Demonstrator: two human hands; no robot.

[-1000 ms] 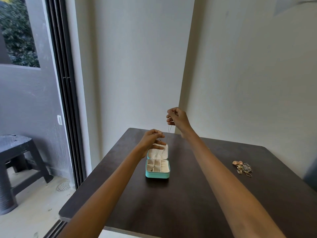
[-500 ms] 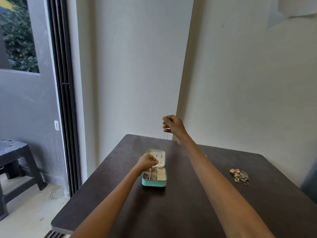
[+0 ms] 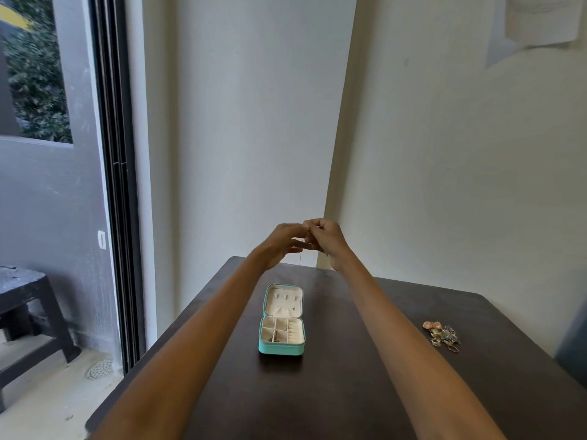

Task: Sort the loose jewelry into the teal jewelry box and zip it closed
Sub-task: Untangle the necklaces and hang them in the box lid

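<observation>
While both hands meet above the far end of the table [image 3: 349, 392], I see my right hand [image 3: 327, 239] curled tight, pinching a thin chain [image 3: 300, 258] that hangs below it. My left hand [image 3: 281, 246] touches it, fingers loosely bent; its grip I cannot tell. The box [image 3: 281, 342] lies open beneath, and the loose jewelry [image 3: 443, 336] sits well to its right.

Dark tabletop [image 3: 317, 392] in cream wall corner [image 3: 330, 154]. Black-framed sliding door [image 3: 116, 185] left of hands, daylit; dark stool [image 3: 28, 300] and floor drain [image 3: 101, 369] outside. Paper sheet [image 3: 540, 20] on wall upper right.
</observation>
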